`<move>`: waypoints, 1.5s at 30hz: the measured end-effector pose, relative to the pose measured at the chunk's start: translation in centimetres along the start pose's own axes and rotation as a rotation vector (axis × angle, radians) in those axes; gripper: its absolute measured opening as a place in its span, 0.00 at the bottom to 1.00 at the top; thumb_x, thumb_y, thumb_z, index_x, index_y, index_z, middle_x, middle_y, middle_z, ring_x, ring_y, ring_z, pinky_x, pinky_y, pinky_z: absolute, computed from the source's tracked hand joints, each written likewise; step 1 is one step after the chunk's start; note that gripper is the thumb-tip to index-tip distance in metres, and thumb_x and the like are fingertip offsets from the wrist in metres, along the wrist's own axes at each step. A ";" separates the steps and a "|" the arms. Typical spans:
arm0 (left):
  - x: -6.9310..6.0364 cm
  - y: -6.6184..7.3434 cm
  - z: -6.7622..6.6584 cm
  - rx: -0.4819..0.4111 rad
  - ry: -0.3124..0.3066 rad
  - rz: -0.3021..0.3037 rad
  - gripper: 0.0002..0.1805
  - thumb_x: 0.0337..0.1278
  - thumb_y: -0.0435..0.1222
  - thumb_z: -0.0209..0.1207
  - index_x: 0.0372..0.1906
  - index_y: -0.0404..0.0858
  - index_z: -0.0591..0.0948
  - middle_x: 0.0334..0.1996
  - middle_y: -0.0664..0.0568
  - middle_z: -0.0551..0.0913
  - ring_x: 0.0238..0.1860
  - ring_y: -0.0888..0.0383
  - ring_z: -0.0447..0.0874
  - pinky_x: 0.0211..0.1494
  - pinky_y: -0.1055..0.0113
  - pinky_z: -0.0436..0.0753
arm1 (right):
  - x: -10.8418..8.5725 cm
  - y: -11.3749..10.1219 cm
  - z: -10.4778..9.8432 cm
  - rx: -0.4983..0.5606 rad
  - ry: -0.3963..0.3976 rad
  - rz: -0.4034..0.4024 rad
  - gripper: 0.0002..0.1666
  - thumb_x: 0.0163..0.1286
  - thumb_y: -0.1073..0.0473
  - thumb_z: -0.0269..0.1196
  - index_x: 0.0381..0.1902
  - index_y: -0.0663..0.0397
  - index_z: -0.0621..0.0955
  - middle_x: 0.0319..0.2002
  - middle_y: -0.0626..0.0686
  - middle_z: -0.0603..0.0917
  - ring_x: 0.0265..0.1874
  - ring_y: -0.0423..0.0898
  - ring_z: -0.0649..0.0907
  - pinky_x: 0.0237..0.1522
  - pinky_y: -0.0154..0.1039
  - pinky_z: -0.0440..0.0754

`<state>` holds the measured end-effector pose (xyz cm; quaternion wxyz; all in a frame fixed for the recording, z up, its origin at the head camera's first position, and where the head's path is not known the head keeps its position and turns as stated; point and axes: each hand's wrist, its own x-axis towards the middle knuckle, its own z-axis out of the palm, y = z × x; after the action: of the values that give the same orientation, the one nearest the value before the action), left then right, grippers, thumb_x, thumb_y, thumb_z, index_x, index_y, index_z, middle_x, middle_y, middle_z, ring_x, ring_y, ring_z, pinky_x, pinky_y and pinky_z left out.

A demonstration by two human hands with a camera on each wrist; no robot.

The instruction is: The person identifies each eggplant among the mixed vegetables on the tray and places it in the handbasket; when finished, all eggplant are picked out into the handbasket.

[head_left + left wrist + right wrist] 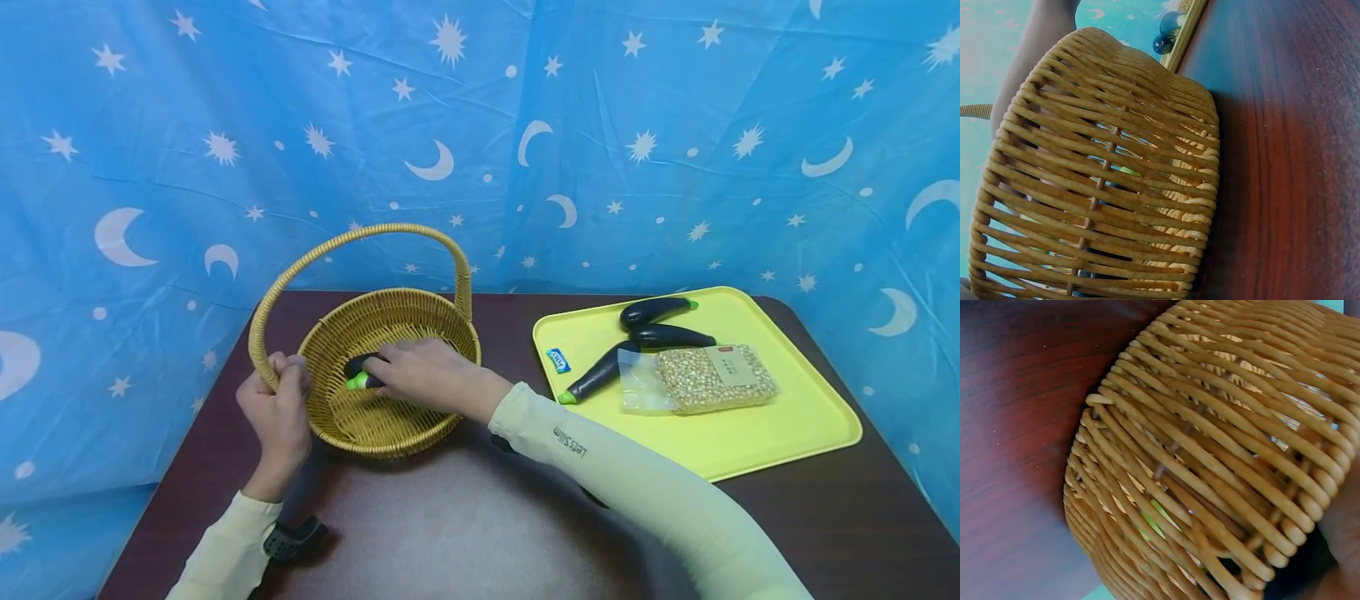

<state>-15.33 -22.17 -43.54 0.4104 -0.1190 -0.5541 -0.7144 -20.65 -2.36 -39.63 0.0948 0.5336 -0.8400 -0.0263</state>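
Hanging onto the handle (462, 292) of the basket (375, 429) here: in the head view my left hand (277, 408) is wrapped tight round its left side, proper fist. My right hand (423, 375) is down inside the basket, fingers curled over an eggplant (363, 381), green stem end poking out past them. Left wrist cam is mostly weave, with green and dark patches (1127, 170) showing through the gaps, so can't tell my left grip from that one. Right wrist cam, same deal: weave, a green patch (1159, 517) behind it, grip hidden there too.
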 end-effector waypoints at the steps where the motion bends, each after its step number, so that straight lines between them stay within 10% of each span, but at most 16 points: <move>1: 0.0 0.0 0.0 0.000 0.000 0.000 0.22 0.67 0.16 0.47 0.15 0.26 0.58 0.12 0.51 0.58 0.12 0.62 0.52 0.16 0.69 0.52 | 0.0 0.0 0.1 -0.004 0.003 -0.002 0.20 0.82 0.42 0.61 0.61 0.46 0.80 0.47 0.46 0.83 0.40 0.40 0.83 0.37 0.36 0.83; 45: 0.1 0.1 -0.5 -0.122 -0.101 0.017 0.26 0.75 0.25 0.55 0.17 0.27 0.60 0.13 0.52 0.58 0.14 0.61 0.54 0.19 0.68 0.53 | -0.1 0.6 1.1 -0.112 -0.028 -0.022 0.28 0.78 0.40 0.65 0.67 0.45 0.78 0.56 0.47 0.82 0.52 0.45 0.82 0.50 0.39 0.82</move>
<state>-15.14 -22.61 -43.57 0.3797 -0.1845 -0.5285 -0.7365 -21.31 -2.09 -40.60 0.1124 0.5362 -0.8326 -0.0816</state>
